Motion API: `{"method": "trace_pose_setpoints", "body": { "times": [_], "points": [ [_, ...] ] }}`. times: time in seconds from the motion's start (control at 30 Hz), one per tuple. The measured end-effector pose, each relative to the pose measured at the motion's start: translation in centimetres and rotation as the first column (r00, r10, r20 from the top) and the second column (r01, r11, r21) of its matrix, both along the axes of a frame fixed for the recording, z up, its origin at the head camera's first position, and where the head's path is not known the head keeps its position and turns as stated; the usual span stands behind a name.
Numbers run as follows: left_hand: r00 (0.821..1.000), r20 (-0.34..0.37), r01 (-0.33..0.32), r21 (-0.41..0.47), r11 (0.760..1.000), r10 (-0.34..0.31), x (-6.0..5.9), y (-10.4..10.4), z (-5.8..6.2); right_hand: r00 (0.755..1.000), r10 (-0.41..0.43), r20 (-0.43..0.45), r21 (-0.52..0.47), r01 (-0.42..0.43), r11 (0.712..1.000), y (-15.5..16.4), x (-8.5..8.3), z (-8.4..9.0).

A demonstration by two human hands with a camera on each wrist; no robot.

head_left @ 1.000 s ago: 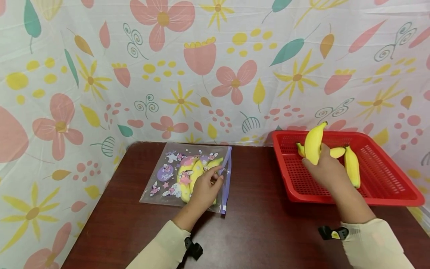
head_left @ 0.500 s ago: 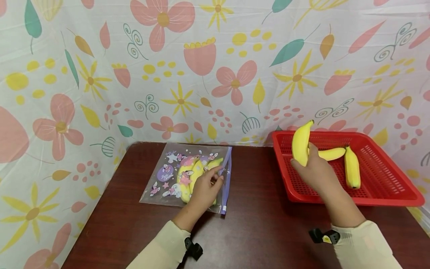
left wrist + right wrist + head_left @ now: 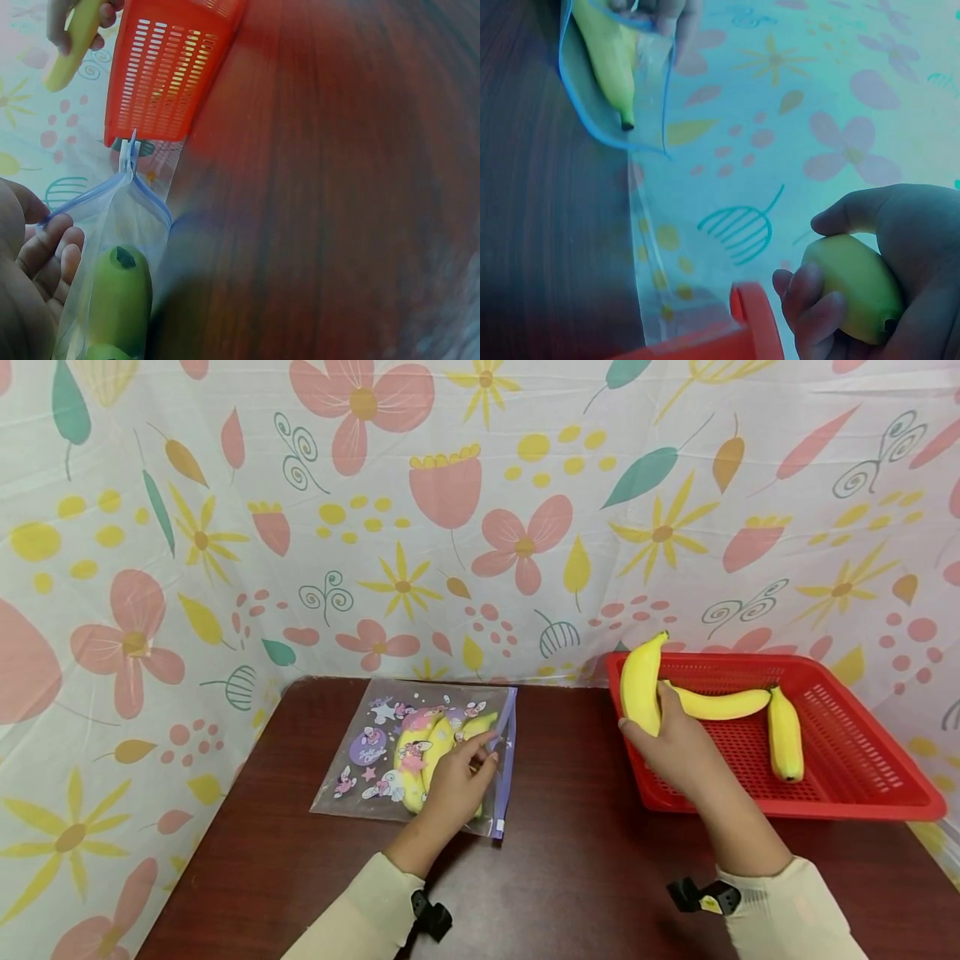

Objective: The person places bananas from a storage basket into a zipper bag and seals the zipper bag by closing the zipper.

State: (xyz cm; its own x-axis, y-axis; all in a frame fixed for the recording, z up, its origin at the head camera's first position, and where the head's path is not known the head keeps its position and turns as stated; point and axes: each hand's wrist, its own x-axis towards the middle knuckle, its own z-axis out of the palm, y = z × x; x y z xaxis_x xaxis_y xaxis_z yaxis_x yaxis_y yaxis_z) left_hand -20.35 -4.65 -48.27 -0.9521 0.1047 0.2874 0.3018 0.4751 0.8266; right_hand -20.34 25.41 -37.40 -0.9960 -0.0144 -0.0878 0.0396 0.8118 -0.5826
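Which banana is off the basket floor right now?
The banana gripped by the right hand, held upright over the red basket left rim; two others lie flat inside.

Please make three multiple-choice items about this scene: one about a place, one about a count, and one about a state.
1. Where does the zip bag lie?
A. in the basket
B. on the table
C. on the floor

2. How many bananas lie loose in the red basket?
A. two
B. four
C. none

3. What is the state of the right hand?
A. flat on the table
B. holding a banana
C. inside the bag

Answers:
1 B, the bag lies flat on the brown table under the left hand.
2 A, two bananas rest inside.
3 B, its fingers curl round the held banana.
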Motion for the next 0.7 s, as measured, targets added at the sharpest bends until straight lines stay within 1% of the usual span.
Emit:
{"method": "trace_pose_setpoints", "body": {
  "times": [0.17, 0.3, 0.4, 0.7],
  "points": [
    [1.0, 0.011, 0.003, 0.006, 1.0, -0.003, 0.1, 0.0, 0.1, 1.0, 0.018, -0.019, -0.041, -0.019, 0.999, -1.4, 0.6, -0.1],
    [1.0, 0.015, 0.008, 0.01, 1.0, -0.008, 0.1, 0.0, 0.0, 0.999, 0.033, 0.012, -0.073, -0.032, 0.997, -2.4, 0.8, -0.2],
    [1.0, 0.013, 0.006, 0.007, 1.0, -0.006, 0.0, 0.0, -0.1, 0.998, 0.046, 0.034, -0.07, -0.043, 0.997, -3.1, 0.9, -0.6],
    [1.0, 0.008, 0.0, 0.01, 1.0, 0.0, -0.1, 0.0, -0.2, 0.994, 0.09, 0.067, -0.139, -0.08, 0.987, -5.0, 1.1, -2.1]
  ]
}}
